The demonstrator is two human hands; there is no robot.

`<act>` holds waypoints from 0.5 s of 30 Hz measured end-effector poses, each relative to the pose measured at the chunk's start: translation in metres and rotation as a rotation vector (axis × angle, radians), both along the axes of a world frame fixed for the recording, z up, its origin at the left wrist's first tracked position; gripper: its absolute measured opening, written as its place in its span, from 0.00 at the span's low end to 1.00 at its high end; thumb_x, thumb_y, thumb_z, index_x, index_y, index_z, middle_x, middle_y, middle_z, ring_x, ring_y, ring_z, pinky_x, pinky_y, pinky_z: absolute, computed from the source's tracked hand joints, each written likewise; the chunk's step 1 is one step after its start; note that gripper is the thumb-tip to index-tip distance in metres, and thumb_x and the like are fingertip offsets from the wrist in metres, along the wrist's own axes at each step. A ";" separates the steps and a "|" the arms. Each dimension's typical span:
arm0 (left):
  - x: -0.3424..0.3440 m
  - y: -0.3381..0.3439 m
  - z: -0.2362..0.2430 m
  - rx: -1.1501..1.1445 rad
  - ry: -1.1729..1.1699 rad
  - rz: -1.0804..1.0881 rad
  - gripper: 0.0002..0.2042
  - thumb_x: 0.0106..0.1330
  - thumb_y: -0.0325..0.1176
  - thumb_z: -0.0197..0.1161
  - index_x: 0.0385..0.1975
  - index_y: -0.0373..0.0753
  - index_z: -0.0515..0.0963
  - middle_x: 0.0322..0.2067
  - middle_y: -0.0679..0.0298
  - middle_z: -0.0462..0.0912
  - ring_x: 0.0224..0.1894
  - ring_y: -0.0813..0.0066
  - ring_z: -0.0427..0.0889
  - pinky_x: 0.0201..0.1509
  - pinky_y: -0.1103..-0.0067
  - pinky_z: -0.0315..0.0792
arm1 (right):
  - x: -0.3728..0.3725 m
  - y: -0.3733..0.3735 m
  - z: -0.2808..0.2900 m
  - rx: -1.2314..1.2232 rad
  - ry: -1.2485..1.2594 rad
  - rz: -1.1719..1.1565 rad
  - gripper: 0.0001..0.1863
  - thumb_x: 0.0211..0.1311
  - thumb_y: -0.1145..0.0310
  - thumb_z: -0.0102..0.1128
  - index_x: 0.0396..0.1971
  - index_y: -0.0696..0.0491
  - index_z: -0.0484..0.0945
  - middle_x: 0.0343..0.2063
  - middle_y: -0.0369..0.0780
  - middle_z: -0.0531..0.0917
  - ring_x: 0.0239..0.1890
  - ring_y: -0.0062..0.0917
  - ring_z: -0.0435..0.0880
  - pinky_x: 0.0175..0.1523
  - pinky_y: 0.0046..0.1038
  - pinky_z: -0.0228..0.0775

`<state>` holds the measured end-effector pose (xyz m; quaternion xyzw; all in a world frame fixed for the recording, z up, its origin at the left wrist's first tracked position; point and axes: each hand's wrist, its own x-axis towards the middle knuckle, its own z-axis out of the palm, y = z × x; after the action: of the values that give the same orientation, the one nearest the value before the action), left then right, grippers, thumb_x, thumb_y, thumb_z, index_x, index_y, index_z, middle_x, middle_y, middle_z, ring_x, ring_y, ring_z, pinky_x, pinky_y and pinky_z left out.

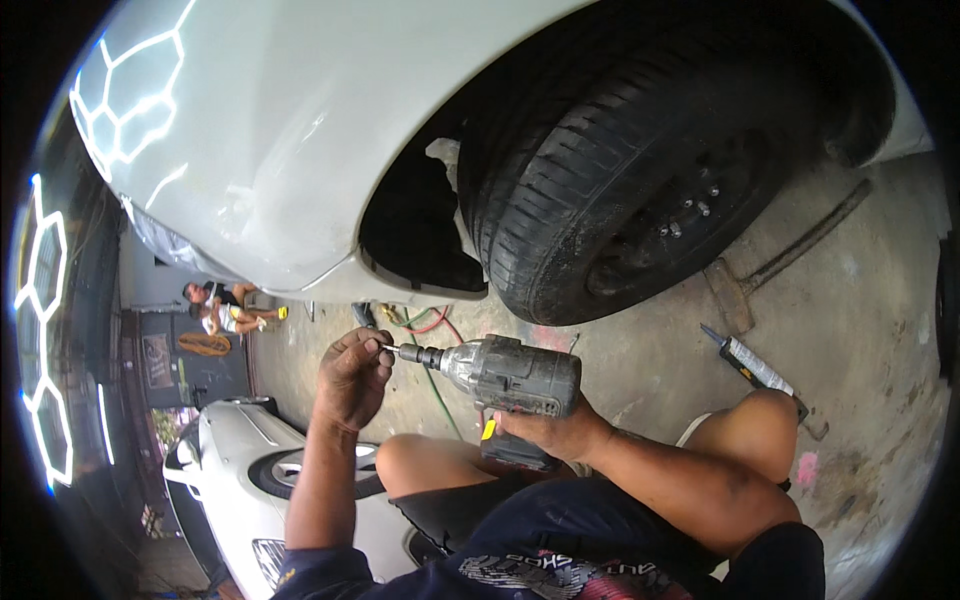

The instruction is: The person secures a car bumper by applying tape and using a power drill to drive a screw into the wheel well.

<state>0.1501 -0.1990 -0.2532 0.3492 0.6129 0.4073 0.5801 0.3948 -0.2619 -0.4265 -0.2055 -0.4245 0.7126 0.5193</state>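
1. Two hands meet on one drill [515, 375], which lies level in front of the person, between the knees and the tyre [560, 190].
2. Right hand [560, 432] is closed around the handle, just above the battery [515, 452]; I judge that this low hold is chosen because it carries the weight.
3. Left hand [353, 375] is on the other end, pinching the bit [391, 348] with thumb and finger. Such a light grip seems proper for a small part, perhaps for making it steady or for feeling its seat.
4. The drill points to the left, across the body, so the bit is easy for the left hand to reach.
5. On the right, the hammer [735, 300] lies on the floor near the wheel, and the tube gun [757, 366] lies nearer to the right knee [750, 430]; probably both were put there for short reach.
6. Beyond the drill, thin hoses [432, 385] cross the floor; their purpose I cannot tell.
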 end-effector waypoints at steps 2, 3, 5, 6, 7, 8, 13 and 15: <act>0.020 0.003 -0.005 0.068 -0.061 0.090 0.07 0.69 0.27 0.66 0.40 0.31 0.81 0.37 0.59 0.85 0.34 0.75 0.85 0.40 0.83 0.82 | -0.007 -0.005 -0.004 -0.121 0.089 0.073 0.18 0.64 0.73 0.64 0.54 0.57 0.79 0.42 0.39 0.86 0.41 0.22 0.85 0.51 0.31 0.79; 0.027 0.007 -0.008 0.083 -0.044 0.106 0.07 0.71 0.29 0.64 0.42 0.32 0.80 0.35 0.60 0.85 0.33 0.75 0.86 0.38 0.83 0.83 | -0.008 -0.005 -0.004 -0.163 0.120 0.063 0.18 0.65 0.73 0.64 0.54 0.56 0.79 0.42 0.39 0.86 0.41 0.21 0.85 0.50 0.30 0.80; 0.029 0.014 -0.010 0.101 0.017 0.069 0.07 0.72 0.30 0.64 0.41 0.32 0.80 0.34 0.60 0.85 0.31 0.74 0.86 0.35 0.83 0.82 | -0.008 -0.003 0.000 -0.246 0.181 0.052 0.18 0.65 0.73 0.63 0.54 0.56 0.79 0.42 0.39 0.87 0.39 0.20 0.85 0.49 0.29 0.80; 0.028 0.018 -0.010 0.110 0.048 0.055 0.07 0.72 0.31 0.64 0.41 0.32 0.80 0.33 0.61 0.85 0.30 0.73 0.87 0.33 0.83 0.82 | -0.009 0.002 0.000 -0.246 0.184 0.064 0.18 0.65 0.73 0.63 0.54 0.56 0.79 0.42 0.39 0.87 0.39 0.20 0.85 0.48 0.28 0.80; 0.030 0.024 -0.005 0.104 0.141 0.058 0.07 0.73 0.32 0.64 0.39 0.33 0.80 0.29 0.62 0.84 0.26 0.71 0.87 0.27 0.82 0.81 | -0.010 0.010 0.000 -0.246 0.187 0.079 0.18 0.65 0.73 0.63 0.55 0.56 0.79 0.42 0.39 0.87 0.39 0.20 0.85 0.48 0.28 0.80; 0.027 0.028 0.001 0.071 0.204 -0.009 0.07 0.73 0.32 0.64 0.39 0.33 0.80 0.28 0.62 0.84 0.25 0.71 0.87 0.26 0.82 0.80 | -0.006 0.017 0.002 -0.250 0.189 0.087 0.18 0.65 0.73 0.63 0.55 0.56 0.79 0.42 0.39 0.87 0.39 0.20 0.85 0.48 0.27 0.80; 0.024 0.041 0.012 -0.052 0.361 -0.130 0.08 0.72 0.33 0.64 0.37 0.35 0.80 0.26 0.62 0.84 0.22 0.70 0.87 0.21 0.81 0.77 | 0.003 0.019 -0.002 -0.145 0.099 0.049 0.23 0.63 0.68 0.62 0.59 0.55 0.77 0.54 0.46 0.84 0.59 0.34 0.83 0.64 0.35 0.73; 0.031 0.043 0.000 -0.064 0.295 -0.073 0.07 0.72 0.34 0.64 0.38 0.37 0.81 0.26 0.64 0.84 0.23 0.75 0.85 0.22 0.83 0.76 | 0.005 0.021 -0.001 -0.045 0.071 -0.111 0.23 0.64 0.70 0.62 0.59 0.56 0.77 0.56 0.47 0.83 0.61 0.36 0.82 0.67 0.36 0.72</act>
<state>0.1811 -0.1558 -0.2528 0.4086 0.6911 0.3105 0.5090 0.4000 -0.2411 -0.4275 -0.2149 -0.3775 0.6989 0.5681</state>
